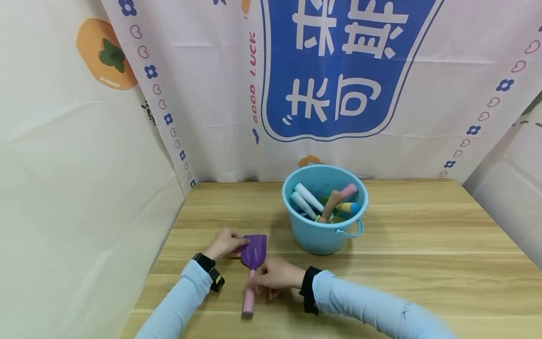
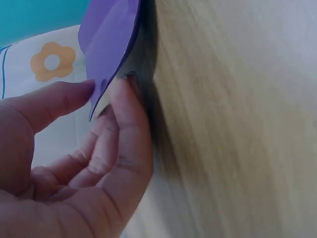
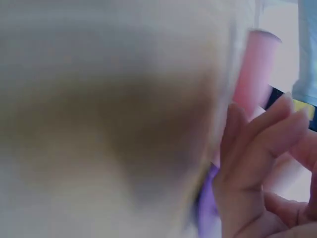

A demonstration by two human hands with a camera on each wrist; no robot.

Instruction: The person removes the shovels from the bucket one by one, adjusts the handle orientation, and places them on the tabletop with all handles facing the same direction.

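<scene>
A toy shovel with a purple blade (image 1: pixel 254 249) and a pink handle (image 1: pixel 249 301) is in front of me, blade pointing away. My left hand (image 1: pixel 226 244) pinches the blade's far left corner between thumb and fingers, as the left wrist view shows with the purple blade (image 2: pixel 111 42). Around the upper part of the handle, my right hand (image 1: pixel 279 274) holds with its fingertips. In the right wrist view, my right hand (image 3: pixel 262 163) has bent fingers and overlaps the pink handle (image 3: pixel 256 69), which is blurred.
A light blue bucket (image 1: pixel 315 240) stands behind and right of the shovel, filled with several toy tools whose handles stick up. The wooden table (image 1: pixel 432 263) stretches to the right. A printed cloth (image 1: pixel 228 155) hangs behind it, and a pale cloth (image 1: pixel 84 197) at left.
</scene>
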